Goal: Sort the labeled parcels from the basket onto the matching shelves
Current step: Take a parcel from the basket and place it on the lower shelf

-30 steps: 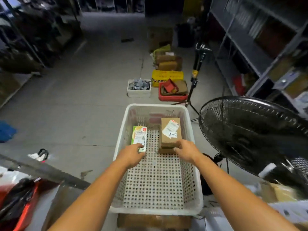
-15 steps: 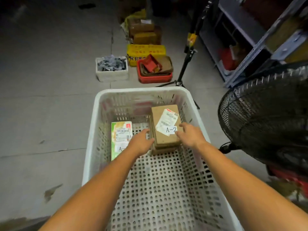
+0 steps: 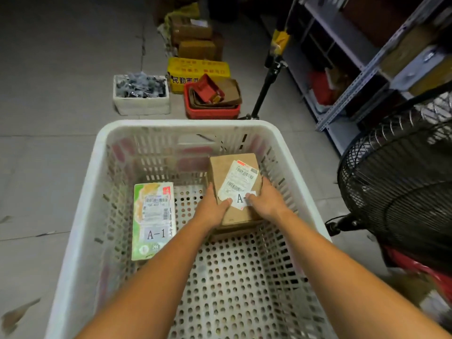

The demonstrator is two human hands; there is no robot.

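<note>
Head view: left hand (image 3: 212, 209) and right hand (image 3: 267, 204) each grip a side of the box (image 3: 226, 171), thumbs curled over onto its label (image 3: 238, 184). My guess is the two-sided hold is for lifting it straight up out of the basket (image 3: 186, 124). The box sits far right in there (a thumb hides what follows "A-"). The A-1 parcel (image 3: 154, 216) lies flat on the left, untouched, and the shelves (image 3: 342, 37) are off to the right.

Your basket (image 3: 186, 123) is white, its floor dotted all over with round holes. Your cardboard parcel (image 3: 220, 172) is plain brown with a white barcode label, and the A-1 parcel (image 3: 154, 250) is green and white. You also see a yellow crate (image 3: 198, 69), a red tub (image 3: 210, 112) and a black fan (image 3: 403, 192).
</note>
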